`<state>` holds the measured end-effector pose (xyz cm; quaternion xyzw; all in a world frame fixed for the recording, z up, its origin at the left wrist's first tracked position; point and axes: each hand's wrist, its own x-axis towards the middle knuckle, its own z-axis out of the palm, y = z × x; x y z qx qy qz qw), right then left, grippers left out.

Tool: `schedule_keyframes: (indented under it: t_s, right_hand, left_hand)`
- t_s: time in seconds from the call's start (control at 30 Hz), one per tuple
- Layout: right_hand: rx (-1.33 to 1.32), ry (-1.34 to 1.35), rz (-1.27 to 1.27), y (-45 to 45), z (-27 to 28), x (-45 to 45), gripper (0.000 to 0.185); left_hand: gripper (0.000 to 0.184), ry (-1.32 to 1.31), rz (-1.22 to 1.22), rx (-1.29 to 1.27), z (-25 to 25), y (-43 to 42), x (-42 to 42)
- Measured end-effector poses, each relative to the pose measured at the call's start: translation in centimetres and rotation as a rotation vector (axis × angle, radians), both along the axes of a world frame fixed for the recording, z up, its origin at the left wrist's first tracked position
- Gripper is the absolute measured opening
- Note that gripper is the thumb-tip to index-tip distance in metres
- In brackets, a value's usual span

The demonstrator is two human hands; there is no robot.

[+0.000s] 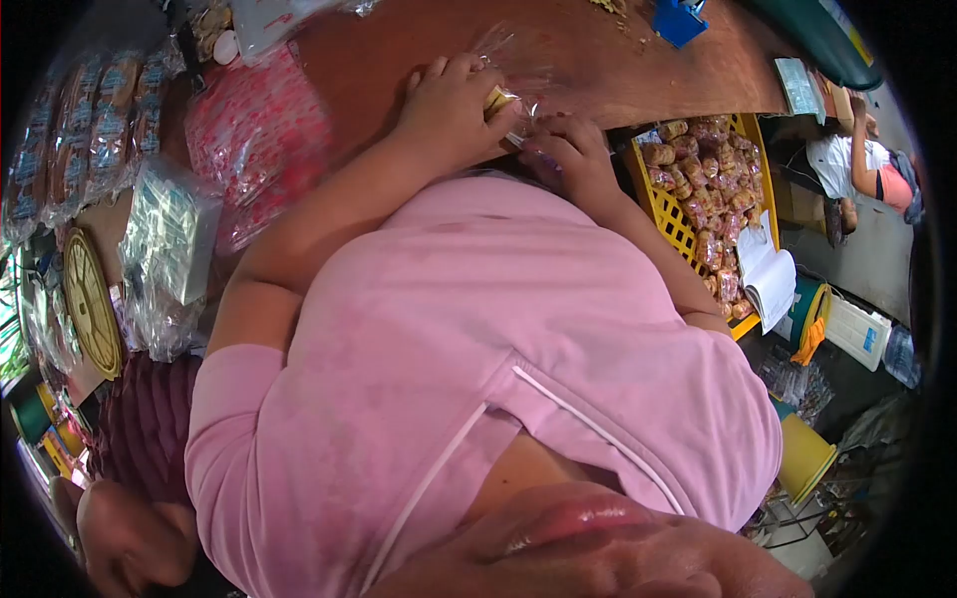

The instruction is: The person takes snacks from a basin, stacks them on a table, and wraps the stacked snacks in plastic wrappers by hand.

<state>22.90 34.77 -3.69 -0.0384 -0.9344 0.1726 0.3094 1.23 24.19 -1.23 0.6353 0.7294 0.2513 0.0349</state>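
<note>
Above the brown table, close to its near edge, my left hand has its fingers curled on a small clear plastic packet. Something tan or yellowish shows inside that packet. Beside it, my right hand is closed at the packet's other side, with its fingertips pressed together. A small purple bit shows by the right fingers; I cannot make out what it is. Loose clear film sticks up behind the packet.
A yellow crate of wrapped snack packs stands at right, with an open notebook on it. Pink-printed plastic and a bundle of clear bags lie at left. Another person is at far right, one more at lower left.
</note>
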Motion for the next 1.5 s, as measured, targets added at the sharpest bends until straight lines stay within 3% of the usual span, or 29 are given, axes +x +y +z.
schedule_keyframes:
  t_s: [0.13,0.27,0.37,0.47,0.73,0.97,1.07,1.5]
  right_hand:
    - [0.038,-0.018,-0.026,1.2,2.4,-1.3,0.020]
    - [0.013,0.013,0.058,3.6,3.0,-2.8,0.012]
    - [-0.405,-0.266,-0.049,4.1,1.9,-3.2,0.013]
    - [-0.663,-0.302,-0.081,4.3,1.9,-4.0,0.015]
    - [-0.446,-0.315,-0.037,4.1,1.5,-4.3,0.024]
    - [0.021,-0.157,-0.241,2.4,1.5,-1.6,0.033]
    - [0.134,-0.113,-0.048,0.8,1.9,-0.2,0.036]
    - [0.101,-0.156,-0.026,1.1,1.5,-0.4,0.020]
  left_hand:
    - [0.034,0.037,0.032,0.046,0.7,-0.6,0.3]
    - [0.037,0.032,-0.015,0.019,0.9,-0.6,0.0]
    - [0.041,0.045,-0.042,0.008,1.0,-0.4,-0.2]
    - [0.047,0.000,-0.070,0.032,0.7,0.0,-0.4]
    - [0.061,0.017,-0.120,0.119,-0.5,-0.5,0.5]
    - [0.052,-0.018,-0.114,0.146,-0.5,-0.5,0.5]
    - [0.047,-0.029,-0.118,0.176,-1.0,-0.2,0.3]
    - [0.043,-0.047,-0.074,0.012,0.5,-0.4,0.3]
